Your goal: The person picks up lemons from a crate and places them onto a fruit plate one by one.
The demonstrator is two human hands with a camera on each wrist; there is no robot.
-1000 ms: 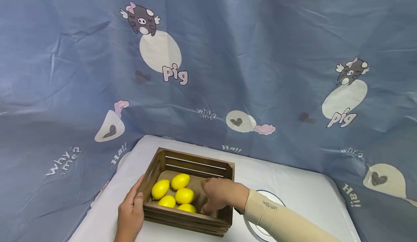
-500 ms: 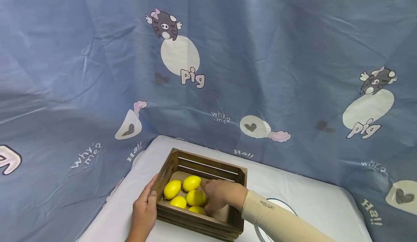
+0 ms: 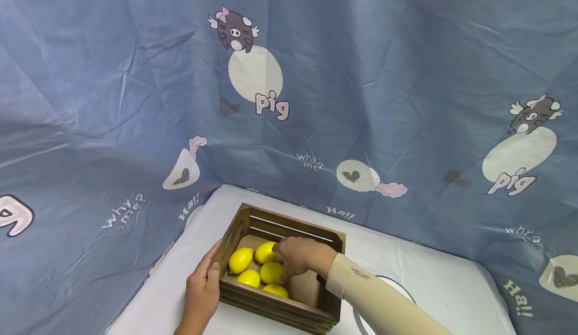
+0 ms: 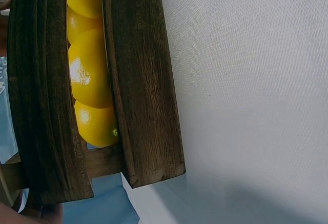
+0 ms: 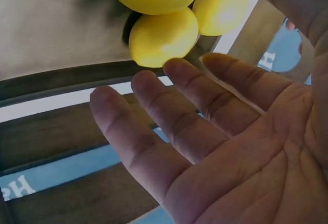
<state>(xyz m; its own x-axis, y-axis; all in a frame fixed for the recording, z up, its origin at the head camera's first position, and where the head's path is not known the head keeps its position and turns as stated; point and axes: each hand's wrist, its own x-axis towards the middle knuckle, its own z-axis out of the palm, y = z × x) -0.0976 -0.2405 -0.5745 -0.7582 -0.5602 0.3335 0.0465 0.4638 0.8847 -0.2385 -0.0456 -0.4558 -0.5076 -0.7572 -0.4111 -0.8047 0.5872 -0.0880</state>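
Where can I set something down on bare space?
On the table, from the plate right and back to the curtain. In the crate, the floor between the lemons and right end, by the right hand. Crowded: the crate's left half, with lemons inside and the left hand outside.

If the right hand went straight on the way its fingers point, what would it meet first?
Probably the lemon nearest the far side of the crate; the right hand overlaps its edge in the head view, but depth leaves contact unclear.

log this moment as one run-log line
left hand: holds left end of crate | right hand: inside crate, by lemons, contact unclear | lemons: five visible, inside crate
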